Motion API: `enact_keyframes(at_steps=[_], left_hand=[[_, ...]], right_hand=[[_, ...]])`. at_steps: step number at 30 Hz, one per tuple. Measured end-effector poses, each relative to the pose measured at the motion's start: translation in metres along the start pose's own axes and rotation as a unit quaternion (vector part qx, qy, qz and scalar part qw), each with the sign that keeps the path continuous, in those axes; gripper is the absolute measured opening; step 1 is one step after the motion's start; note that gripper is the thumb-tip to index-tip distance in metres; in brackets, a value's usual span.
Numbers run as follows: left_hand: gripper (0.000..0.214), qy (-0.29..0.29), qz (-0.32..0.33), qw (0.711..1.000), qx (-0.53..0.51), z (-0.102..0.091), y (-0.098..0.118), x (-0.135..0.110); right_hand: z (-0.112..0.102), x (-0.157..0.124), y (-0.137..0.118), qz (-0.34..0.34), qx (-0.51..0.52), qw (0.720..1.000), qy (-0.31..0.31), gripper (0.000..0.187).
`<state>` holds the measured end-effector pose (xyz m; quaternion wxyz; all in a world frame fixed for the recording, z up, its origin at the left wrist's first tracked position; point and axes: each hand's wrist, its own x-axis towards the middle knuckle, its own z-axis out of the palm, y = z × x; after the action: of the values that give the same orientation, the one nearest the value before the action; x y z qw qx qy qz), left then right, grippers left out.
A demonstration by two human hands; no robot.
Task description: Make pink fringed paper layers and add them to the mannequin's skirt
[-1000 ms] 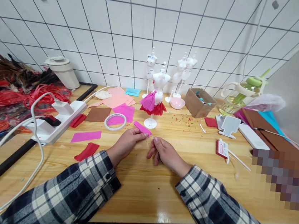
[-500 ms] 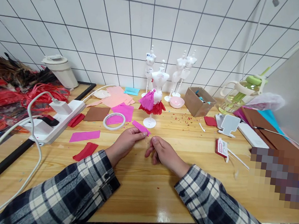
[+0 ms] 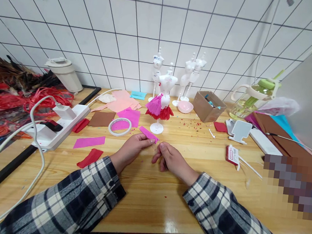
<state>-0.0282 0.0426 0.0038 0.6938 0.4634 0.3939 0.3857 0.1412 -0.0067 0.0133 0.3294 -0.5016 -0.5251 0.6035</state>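
Observation:
My left hand (image 3: 134, 147) pinches a strip of pink crepe paper (image 3: 147, 133) between thumb and fingers, above the table. At the strip's right end, the thumb and forefinger of my right hand (image 3: 171, 157) are pressed together, with the other fingers curled below. Just beyond my hands stands a small white mannequin (image 3: 167, 84) on a round base, wearing a skirt of pink and red paper (image 3: 160, 112). Left of my left hand lie a roll of white tape (image 3: 110, 127), another pink strip (image 3: 89, 142) and a red paper piece (image 3: 90, 158).
Several white mannequins stand by the tiled wall, near a pink bowl (image 3: 185, 107) and a cardboard box (image 3: 208, 109). A power strip (image 3: 67, 126) with cables lies left. At right are a phone stand (image 3: 241, 131), a red-and-white box (image 3: 232, 155) and a green-lidded bottle (image 3: 255, 100).
My hands hold nearly the same pose. The right end of the pink strip has shifted slightly towards my right fingertips, and the whole view has moved a little.

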Motion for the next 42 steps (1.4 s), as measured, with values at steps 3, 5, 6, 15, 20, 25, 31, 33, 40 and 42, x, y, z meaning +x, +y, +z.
enact_keyframes(at_steps=[3, 5, 6, 15, 20, 25, 31, 33, 40, 42], left_hand=[[0.023, 0.0, 0.0, 1.0, 0.002, 0.0, 0.0, 0.0], [0.024, 0.0, 0.0, 1.0, 0.002, 0.0, -0.001, 0.0], [0.025, 0.0, 0.0, 1.0, 0.001, -0.001, -0.001, 0.0], [0.026, 0.003, 0.0, 1.0, 0.002, -0.002, -0.001, 0.001], [0.026, -0.001, 0.004, 1.0, 0.003, -0.001, -0.001, 0.001], [0.025, 0.009, -0.002, 1.0, -0.01, -0.001, 0.0, 0.002], [0.025, 0.009, -0.02, 0.999, -0.039, 0.001, 0.003, 0.0], [0.024, 0.007, -0.024, 0.999, -0.039, 0.001, 0.004, -0.001], [0.026, -0.037, -0.03, 0.999, 0.002, -0.004, 0.002, 0.001], [0.029, -0.046, -0.028, 0.998, 0.022, -0.005, 0.0, 0.002]], right_hand=[[0.0, 0.0, 0.0, -0.002, -0.004, 1.0, -0.001, 0.034], [0.0, 0.0, -0.001, -0.001, -0.005, 1.0, -0.004, 0.034], [0.0, 0.0, -0.001, 0.0, -0.003, 1.0, -0.004, 0.034], [0.0, 0.0, -0.002, 0.005, 0.0, 1.0, -0.005, 0.031], [-0.001, 0.0, -0.002, 0.005, -0.004, 1.0, -0.004, 0.03], [-0.002, 0.001, 0.0, 0.004, -0.017, 1.0, -0.014, 0.032], [-0.017, -0.004, -0.009, 0.012, -0.092, 0.996, 0.005, 0.041], [-0.024, -0.004, -0.011, -0.017, -0.132, 0.991, 0.016, 0.043], [-0.031, 0.001, -0.007, -0.066, -0.221, 0.973, 0.013, 0.048], [-0.031, 0.001, -0.007, -0.065, -0.232, 0.97, 0.016, 0.049]])
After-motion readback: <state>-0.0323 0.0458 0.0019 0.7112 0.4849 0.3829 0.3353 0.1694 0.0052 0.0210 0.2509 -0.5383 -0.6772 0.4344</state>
